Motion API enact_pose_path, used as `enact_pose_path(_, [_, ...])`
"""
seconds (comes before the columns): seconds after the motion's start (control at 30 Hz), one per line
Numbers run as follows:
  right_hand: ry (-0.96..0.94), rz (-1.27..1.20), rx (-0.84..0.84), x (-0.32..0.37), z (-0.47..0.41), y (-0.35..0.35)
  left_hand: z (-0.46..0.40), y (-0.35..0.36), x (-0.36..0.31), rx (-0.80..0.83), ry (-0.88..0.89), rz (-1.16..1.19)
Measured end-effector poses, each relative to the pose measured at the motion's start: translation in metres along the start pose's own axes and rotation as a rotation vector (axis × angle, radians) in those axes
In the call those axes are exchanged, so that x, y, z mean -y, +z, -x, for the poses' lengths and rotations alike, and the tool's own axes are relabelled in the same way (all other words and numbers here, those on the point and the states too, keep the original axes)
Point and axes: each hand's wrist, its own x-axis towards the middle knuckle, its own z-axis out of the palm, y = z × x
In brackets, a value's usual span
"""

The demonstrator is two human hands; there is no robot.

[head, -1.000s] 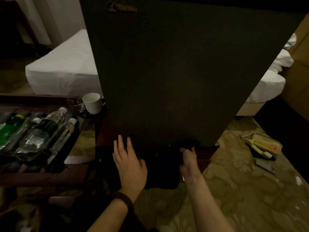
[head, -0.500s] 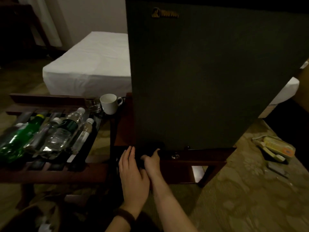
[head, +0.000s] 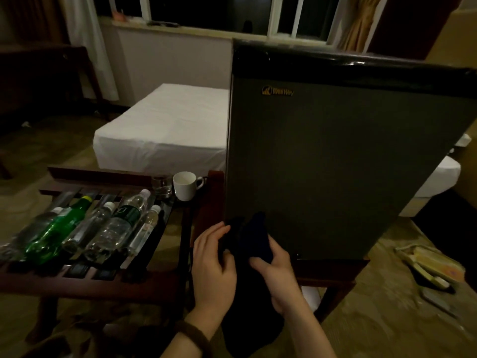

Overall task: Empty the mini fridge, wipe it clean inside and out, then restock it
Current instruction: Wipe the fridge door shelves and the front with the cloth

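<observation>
The dark mini fridge (head: 335, 164) stands on a low wooden stand (head: 333, 275), its door closed and facing me. Both my hands hold a dark cloth (head: 254, 244) in front of the door's lower left corner. My left hand (head: 211, 264) grips the cloth's left side with curled fingers. My right hand (head: 276, 270) pinches its right side between thumb and fingers. The rest of the cloth hangs down between my forearms. Several bottles, one green (head: 59, 228) and others clear (head: 116, 223), lie on a slatted wooden rack (head: 77, 282) at the left.
A white mug (head: 185, 186) and a glass (head: 161, 186) stand at the rack's back right corner. A white bed (head: 165, 130) lies behind. Small packets and flat items (head: 431, 264) lie on the carpet at the right.
My view has tilted up, showing the fridge top and window. Both hands have come together off the stand's edge and lifted the cloth up against the door's lower left corner.
</observation>
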Motion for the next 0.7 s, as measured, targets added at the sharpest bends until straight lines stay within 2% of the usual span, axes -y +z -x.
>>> enact_pose_path(0.27, [-0.198,-0.004,-0.052,0.087,-0.008,-0.016,-0.081,-0.007,-0.079,-0.150,0.199,0.139])
enact_pose_path(0.5, [-0.345,0.211,-0.037,0.197,-0.015,-0.028,-0.157,-0.034,-0.181,-0.274,0.331,0.129])
enact_pose_path(0.6, [-0.330,0.259,-0.007,0.242,-0.011,-0.031,-0.186,-0.045,-0.218,-0.239,0.338,0.097])
enact_pose_path(0.7, [-0.318,0.283,-0.007,0.271,-0.003,-0.031,-0.215,-0.056,-0.245,-0.104,0.349,0.021])
